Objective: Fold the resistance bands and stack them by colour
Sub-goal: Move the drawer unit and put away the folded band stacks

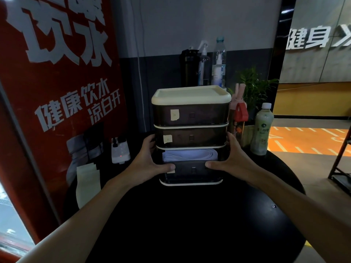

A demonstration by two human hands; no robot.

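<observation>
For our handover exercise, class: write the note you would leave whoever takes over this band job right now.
Left hand grips the unit's left side, thumb on the bottom drawer's front.
Right hand does the same on the right.
A folded lilac band lies in the bottom drawer, which is partly out; the unit stands on the table.
Done: that band folded and stowed.
Left: probably push the drawer shut; no other bands show.

Showing glossy smoky plastic on the drawer unit (190, 118), matt cream plastic on its top, 2 paper labels (174, 114) on its front; holding a soft, matt lilac band (190, 155) inside.
</observation>
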